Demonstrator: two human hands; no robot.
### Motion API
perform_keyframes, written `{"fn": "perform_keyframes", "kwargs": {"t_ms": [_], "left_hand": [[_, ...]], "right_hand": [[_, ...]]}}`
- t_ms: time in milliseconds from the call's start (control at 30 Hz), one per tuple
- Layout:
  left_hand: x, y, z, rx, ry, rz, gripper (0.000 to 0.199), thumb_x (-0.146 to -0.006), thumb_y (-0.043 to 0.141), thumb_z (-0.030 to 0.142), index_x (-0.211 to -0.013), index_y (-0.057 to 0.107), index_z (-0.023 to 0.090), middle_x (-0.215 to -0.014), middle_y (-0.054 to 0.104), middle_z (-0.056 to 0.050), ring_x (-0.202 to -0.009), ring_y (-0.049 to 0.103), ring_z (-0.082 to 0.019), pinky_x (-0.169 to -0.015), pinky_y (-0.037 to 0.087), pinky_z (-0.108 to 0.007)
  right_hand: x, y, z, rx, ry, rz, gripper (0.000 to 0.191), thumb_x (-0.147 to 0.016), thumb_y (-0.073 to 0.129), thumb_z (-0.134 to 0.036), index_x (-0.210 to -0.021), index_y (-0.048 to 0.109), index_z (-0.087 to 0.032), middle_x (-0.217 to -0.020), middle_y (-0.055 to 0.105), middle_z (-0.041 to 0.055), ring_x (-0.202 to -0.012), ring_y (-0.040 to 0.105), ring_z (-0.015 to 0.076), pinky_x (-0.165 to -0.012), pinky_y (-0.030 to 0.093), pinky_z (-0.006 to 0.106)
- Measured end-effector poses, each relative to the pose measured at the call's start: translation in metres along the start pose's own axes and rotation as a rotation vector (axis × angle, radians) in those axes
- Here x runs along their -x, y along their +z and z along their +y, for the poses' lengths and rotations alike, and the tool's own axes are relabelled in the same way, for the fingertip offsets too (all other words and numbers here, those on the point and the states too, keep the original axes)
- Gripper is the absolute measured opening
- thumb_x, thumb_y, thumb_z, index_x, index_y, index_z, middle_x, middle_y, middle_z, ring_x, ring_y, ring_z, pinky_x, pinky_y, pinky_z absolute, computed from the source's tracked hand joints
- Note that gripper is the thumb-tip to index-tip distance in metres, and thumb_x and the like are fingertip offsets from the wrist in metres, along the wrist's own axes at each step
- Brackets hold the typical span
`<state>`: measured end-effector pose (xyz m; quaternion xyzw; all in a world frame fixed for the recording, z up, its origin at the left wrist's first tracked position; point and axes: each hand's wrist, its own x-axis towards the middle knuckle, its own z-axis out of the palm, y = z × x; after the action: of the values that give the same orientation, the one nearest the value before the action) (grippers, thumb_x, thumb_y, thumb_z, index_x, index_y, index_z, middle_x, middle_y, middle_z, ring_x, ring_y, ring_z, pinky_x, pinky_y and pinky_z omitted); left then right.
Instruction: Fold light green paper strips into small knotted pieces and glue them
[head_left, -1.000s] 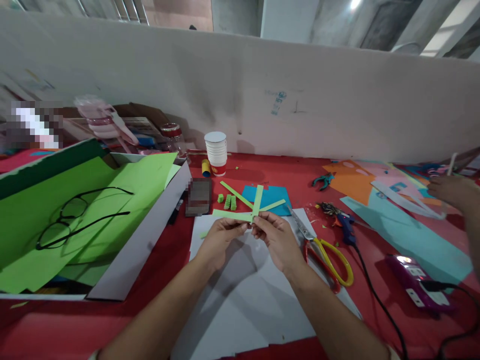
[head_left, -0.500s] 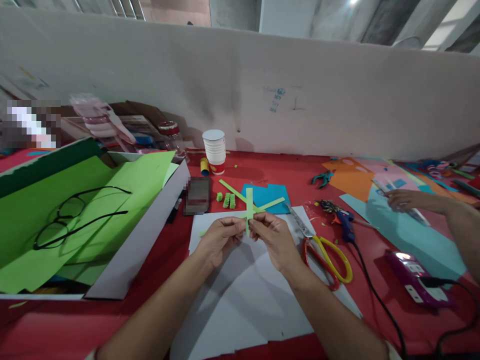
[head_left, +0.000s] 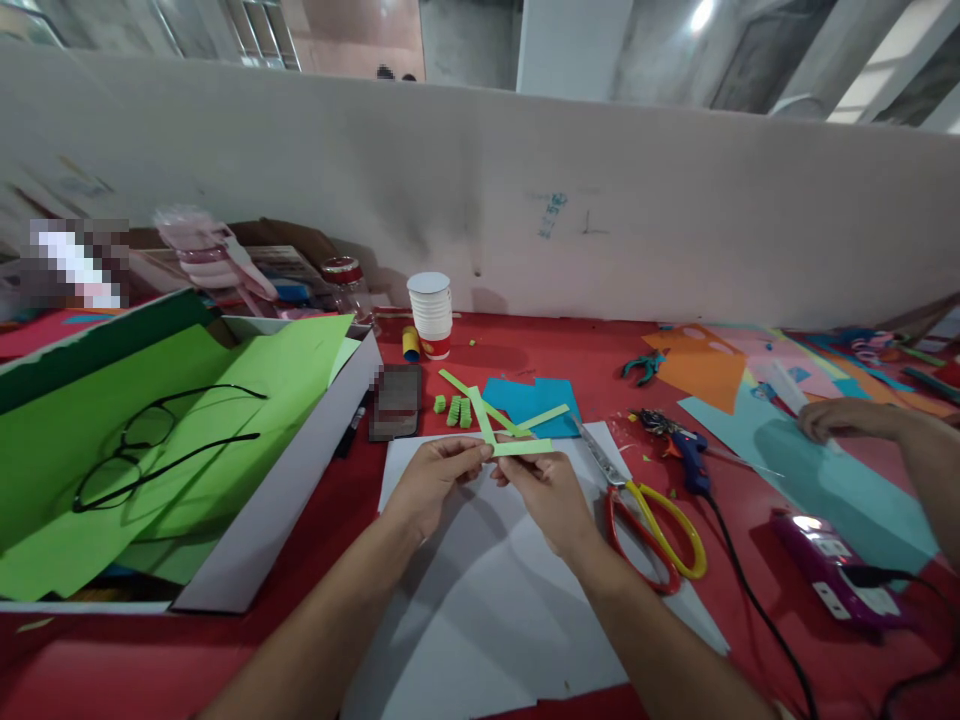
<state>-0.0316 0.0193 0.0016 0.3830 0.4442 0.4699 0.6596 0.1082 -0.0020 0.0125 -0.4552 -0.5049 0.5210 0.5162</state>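
Between my two hands are green paper strips point(head_left: 525, 448) that meet at a corner, one pointing away from me and one lying out to the right. My left hand point(head_left: 442, 475) pinches the corner between thumb and fingers. My right hand point(head_left: 541, 490) is closed on the lower side of the strip that points right. Just beyond lie loose green strips point(head_left: 546, 417), partly over a blue paper piece point(head_left: 499, 395). Several small folded green paper stacks point(head_left: 459, 411) sit to the left of them. White paper sheets point(head_left: 487, 600) are spread under my hands.
Scissors with red and yellow handles point(head_left: 660, 535), a blue glue gun point(head_left: 691, 460) and a purple power strip point(head_left: 840, 575) lie right. A white box point(head_left: 300, 490) with green paper and glasses stands left. Another person's hand point(head_left: 832, 420) works at far right. A paper cup stack point(head_left: 430, 310) stands behind.
The strip that stood upright between my hands now forms a corner, one arm out to the right. The view has tilted up slightly. The other person's hand has shifted a little.
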Motion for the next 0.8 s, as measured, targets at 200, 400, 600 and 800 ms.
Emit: {"fn": "perform_keyframes", "kwargs": {"t_ms": [200,400,600,800], "left_hand": [[0.0000,0.0029,-0.0034,0.009,0.015,0.078,0.020,-0.058,0.077,0.031,-0.064,0.069,0.015,-0.055,0.056,0.001,-0.054,0.044,-0.009,-0.054,0.034,-0.022],[0.0026,0.0067,-0.0033,0.085,-0.065,0.054,0.019,-0.058,0.077,0.029,-0.061,0.064,0.015,-0.056,0.057,0.001,-0.053,0.047,-0.009,-0.055,0.037,-0.022],[0.0041,0.0062,-0.0018,0.040,0.040,-0.033,0.016,-0.063,0.074,0.026,-0.072,0.068,0.015,-0.066,0.062,0.000,-0.058,0.049,-0.009,-0.060,0.038,-0.022],[0.0025,0.0025,-0.0057,-0.021,0.090,-0.040,0.016,-0.064,0.073,0.027,-0.073,0.070,0.014,-0.067,0.065,-0.004,-0.064,0.055,-0.014,-0.067,0.041,-0.027]], "right_hand": [[-0.0021,0.0008,0.0035,-0.141,0.134,0.094,0.022,-0.068,0.069,-0.035,-0.077,0.070,-0.015,-0.065,0.068,0.0038,-0.062,0.062,0.0164,-0.064,0.052,0.031],[-0.0058,-0.0007,0.0065,-0.200,0.186,0.091,0.020,-0.064,0.072,-0.032,-0.072,0.070,-0.014,-0.062,0.067,0.0026,-0.057,0.059,0.0133,-0.062,0.051,0.028],[-0.0067,0.0007,0.0064,-0.165,0.173,0.112,0.019,-0.063,0.071,-0.031,-0.072,0.070,-0.015,-0.061,0.067,0.0017,-0.056,0.059,0.0136,-0.059,0.050,0.027],[-0.0051,0.0005,0.0071,-0.081,0.165,0.091,0.015,-0.065,0.069,-0.030,-0.066,0.068,-0.015,-0.057,0.065,0.0014,-0.055,0.058,0.0140,-0.059,0.049,0.028]]}}
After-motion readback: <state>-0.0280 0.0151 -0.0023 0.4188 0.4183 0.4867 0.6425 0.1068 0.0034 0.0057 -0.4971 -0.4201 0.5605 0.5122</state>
